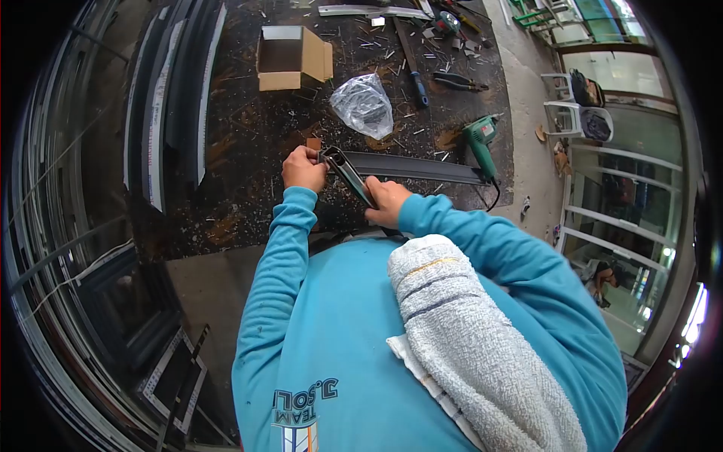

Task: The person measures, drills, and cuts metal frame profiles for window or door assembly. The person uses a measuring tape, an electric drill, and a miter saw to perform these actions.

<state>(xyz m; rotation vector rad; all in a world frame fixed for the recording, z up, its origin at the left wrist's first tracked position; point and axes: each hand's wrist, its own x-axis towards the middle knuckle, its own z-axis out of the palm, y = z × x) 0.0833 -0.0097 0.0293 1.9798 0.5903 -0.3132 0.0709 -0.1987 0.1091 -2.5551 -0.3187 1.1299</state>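
My left hand (305, 169) is closed at the far end of a dark metal profile (349, 178), its fingertips pinching something small there that I cannot make out. Lower down, my right hand (388, 201) grips the same profile, which slants between both hands above the near part of the dark worktable (248, 181). Just beyond my left fingers lies a small brown piece (313, 143). Behind my hands a longer grey profile (422, 167) lies flat, reaching toward a green drill (482, 143) on the right.
An open cardboard box (316, 56) and a crumpled plastic bag (364, 105) stand beyond my hands. Pliers (459, 80), a blue-handled tool (419, 89) and scattered small pieces lie at the back right. Long profiles (158, 113) line the left side.
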